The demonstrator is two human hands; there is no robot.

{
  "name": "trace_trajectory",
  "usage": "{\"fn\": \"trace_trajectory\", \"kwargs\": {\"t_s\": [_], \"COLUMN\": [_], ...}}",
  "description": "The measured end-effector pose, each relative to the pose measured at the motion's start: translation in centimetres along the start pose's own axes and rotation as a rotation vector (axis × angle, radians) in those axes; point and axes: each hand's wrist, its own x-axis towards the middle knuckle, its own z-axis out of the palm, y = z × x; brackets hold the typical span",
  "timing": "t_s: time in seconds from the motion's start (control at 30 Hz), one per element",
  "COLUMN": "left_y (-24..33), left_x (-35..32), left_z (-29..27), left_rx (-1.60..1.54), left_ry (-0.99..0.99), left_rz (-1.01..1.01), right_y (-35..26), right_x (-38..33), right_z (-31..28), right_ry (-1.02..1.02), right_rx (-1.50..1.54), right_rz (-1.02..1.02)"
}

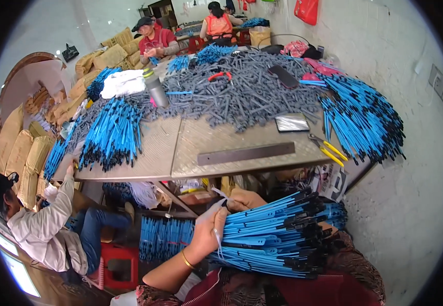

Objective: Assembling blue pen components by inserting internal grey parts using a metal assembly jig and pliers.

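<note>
A thick bundle of long thin blue strips with black ends (272, 232) rests across my lap below the table edge. A thin white tie (218, 239) runs round its left end. My left hand (208, 229), with a gold bangle on the wrist, is closed on the tie beside the bundle. Just above and to the right, my right hand (245, 200) is closed with bent fingers on the tie near its loose upper end. The bundle covers most of my right forearm.
Before me stands a table (155, 148) with a heap of grey plastic pieces (247, 92), blue strip piles (364, 117), a metal bar (246, 153), yellow-handled pliers (328, 149) and a bottle (155, 87). A seated person (48, 224) works at left. A red stool (119, 262) stands nearby.
</note>
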Motion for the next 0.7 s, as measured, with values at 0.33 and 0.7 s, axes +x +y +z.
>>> {"fn": "trace_trajectory", "kwargs": {"t_s": [0.33,0.7], "left_y": [2.5,-1.5], "left_x": [2.7,7.2], "left_z": [6.1,11.1], "left_rx": [-0.03,0.25], "left_ry": [-0.305,-0.405], "left_rz": [0.055,-0.068], "right_y": [-1.5,0.3], "right_x": [-2.2,-13.7], "right_z": [-7.4,-22.1], "right_ry": [-0.105,0.307], "right_rx": [-0.012,0.094], "right_rz": [0.026,0.812]}}
